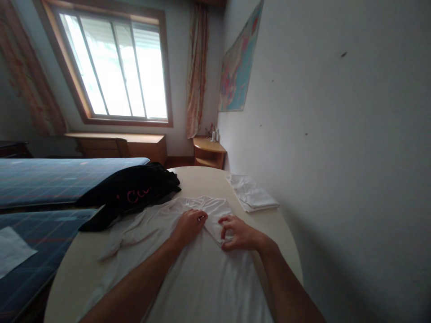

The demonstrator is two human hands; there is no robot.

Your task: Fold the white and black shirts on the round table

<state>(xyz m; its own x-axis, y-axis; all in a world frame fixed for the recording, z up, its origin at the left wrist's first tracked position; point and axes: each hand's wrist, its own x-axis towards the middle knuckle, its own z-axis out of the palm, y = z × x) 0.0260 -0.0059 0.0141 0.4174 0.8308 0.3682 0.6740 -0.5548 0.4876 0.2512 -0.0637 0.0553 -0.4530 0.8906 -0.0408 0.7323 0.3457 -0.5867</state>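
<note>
A: In the head view, where is the shirt?

B: The white shirt [208,280] is spread over the lower middle of the frame, on a pale round-edged table [198,179], collar toward the centre.

A: And the hands?

B: The left hand [190,226] is on the shirt just below the collar, fingers bent. The right hand [240,233] is beside it, to its right, over a folded-in part of the shirt; its fingers are curled, with gaps between them.

A: Are they gripping the fabric?

B: I cannot tell for either one; the fingertips are too small to read.

A: What crowds the work?

B: Left of centre, a black garment [148,179] with pink lettering lies bunched close against the shirt's shoulder, reaching past the table's edge. Right of centre, a folded white cloth [256,195] lies near the shirt, with bare tabletop between them. The wall [343,188] fills the right side of the frame, hemming in the table there.

A: Further out?

B: Blue plaid mattresses [50,177] at the left, a white sheet [13,251] on the nearer one. A window [148,67] is at upper left, a map [239,67] at upper centre-right, and a corner shelf [208,145] below it.
</note>
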